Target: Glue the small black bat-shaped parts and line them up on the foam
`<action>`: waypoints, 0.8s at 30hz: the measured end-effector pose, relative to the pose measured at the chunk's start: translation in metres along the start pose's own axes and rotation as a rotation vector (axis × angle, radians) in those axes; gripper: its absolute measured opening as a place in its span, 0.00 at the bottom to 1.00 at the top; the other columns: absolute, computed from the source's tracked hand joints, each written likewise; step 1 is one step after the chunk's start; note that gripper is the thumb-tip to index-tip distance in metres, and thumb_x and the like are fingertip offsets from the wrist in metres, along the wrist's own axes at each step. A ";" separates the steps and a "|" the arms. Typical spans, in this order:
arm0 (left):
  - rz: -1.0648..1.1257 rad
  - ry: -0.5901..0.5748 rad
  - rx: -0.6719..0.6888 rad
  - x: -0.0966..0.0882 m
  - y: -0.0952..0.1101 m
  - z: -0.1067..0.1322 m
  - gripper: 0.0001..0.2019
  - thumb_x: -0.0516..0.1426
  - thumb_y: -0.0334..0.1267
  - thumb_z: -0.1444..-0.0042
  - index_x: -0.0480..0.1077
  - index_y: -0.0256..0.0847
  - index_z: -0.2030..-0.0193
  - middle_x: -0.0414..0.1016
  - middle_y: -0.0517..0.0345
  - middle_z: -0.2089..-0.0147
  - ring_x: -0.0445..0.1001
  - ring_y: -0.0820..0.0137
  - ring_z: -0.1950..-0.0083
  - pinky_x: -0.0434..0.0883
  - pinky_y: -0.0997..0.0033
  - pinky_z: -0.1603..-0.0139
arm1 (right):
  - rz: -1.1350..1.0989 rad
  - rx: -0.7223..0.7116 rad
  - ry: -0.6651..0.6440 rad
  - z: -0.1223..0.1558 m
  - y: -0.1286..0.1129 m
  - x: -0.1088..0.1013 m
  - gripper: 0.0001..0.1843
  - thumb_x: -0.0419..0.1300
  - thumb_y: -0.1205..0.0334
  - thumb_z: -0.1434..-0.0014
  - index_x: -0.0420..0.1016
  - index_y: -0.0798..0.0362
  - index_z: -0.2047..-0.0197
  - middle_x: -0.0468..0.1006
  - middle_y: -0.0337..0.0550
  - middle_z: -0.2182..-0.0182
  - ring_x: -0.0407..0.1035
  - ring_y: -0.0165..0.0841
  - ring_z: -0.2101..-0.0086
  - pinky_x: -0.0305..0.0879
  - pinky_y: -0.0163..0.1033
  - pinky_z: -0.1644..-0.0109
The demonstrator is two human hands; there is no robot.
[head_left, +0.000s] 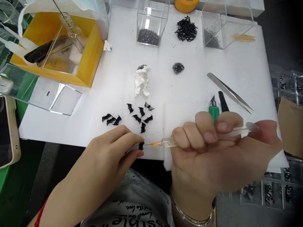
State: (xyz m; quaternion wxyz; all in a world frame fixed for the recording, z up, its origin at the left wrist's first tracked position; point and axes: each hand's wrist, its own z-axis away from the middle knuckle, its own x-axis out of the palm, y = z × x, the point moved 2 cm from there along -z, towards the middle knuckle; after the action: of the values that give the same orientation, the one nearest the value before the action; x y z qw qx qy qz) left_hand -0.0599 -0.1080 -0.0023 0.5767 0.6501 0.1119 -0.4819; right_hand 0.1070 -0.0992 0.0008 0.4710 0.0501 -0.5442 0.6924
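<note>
Between the thumb and forefinger of my left hand (115,148) is a small black part (141,145), pinched at the near edge of the white foam sheet. My right hand (208,151) is wrapped round a clear syringe (169,142) with an orange needle hub. The needle tip points left and comes up to the black part; whether it touches, I cannot tell. Just beyond my left hand lie several similar black parts (141,111), with a tighter cluster of them (111,119) to the left. A green-handled craft knife (213,110) lies right behind my right hand.
Tweezers (229,92) lie at right. Farther back are a crumpled white tissue (142,81), a small dark heap (178,68), a pile of black pieces (186,29) and clear boxes (152,19). A yellow box (94,53) with bottles stands at left, near a phone (14,132).
</note>
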 end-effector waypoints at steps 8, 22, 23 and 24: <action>0.014 0.044 0.031 0.000 -0.001 0.000 0.07 0.58 0.30 0.43 0.70 0.46 0.60 0.70 0.66 0.64 0.71 0.78 0.68 0.68 0.80 0.67 | 0.038 -0.016 -0.020 0.001 0.002 -0.002 0.29 0.42 0.47 0.40 0.65 0.53 0.85 0.55 0.33 0.89 0.44 0.22 0.89 0.45 0.29 0.89; 0.026 0.059 0.013 0.000 -0.001 -0.002 0.03 0.59 0.31 0.44 0.71 0.44 0.64 0.72 0.65 0.66 0.72 0.77 0.69 0.69 0.78 0.68 | 0.065 -0.025 -0.115 0.000 0.003 -0.002 0.31 0.39 0.49 0.38 0.67 0.52 0.84 0.58 0.33 0.89 0.46 0.22 0.89 0.49 0.29 0.88; 0.026 0.061 0.015 0.000 -0.001 -0.002 0.04 0.59 0.31 0.44 0.71 0.44 0.64 0.72 0.64 0.65 0.72 0.77 0.68 0.69 0.78 0.68 | 0.065 -0.028 -0.123 0.000 0.003 -0.003 0.31 0.38 0.49 0.38 0.67 0.52 0.84 0.58 0.33 0.89 0.46 0.22 0.89 0.50 0.29 0.88; 0.027 0.061 0.017 0.000 -0.001 -0.003 0.04 0.59 0.31 0.44 0.71 0.44 0.63 0.72 0.64 0.65 0.72 0.77 0.68 0.69 0.78 0.68 | 0.063 -0.033 -0.130 0.000 0.003 -0.003 0.31 0.38 0.49 0.38 0.68 0.52 0.83 0.58 0.33 0.89 0.47 0.22 0.89 0.50 0.29 0.88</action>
State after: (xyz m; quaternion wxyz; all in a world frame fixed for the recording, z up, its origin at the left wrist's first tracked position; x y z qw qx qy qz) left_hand -0.0588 -0.1058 -0.0034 0.5739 0.6706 0.1166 -0.4552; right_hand 0.1064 -0.1007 -0.0034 0.4133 0.0699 -0.5864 0.6932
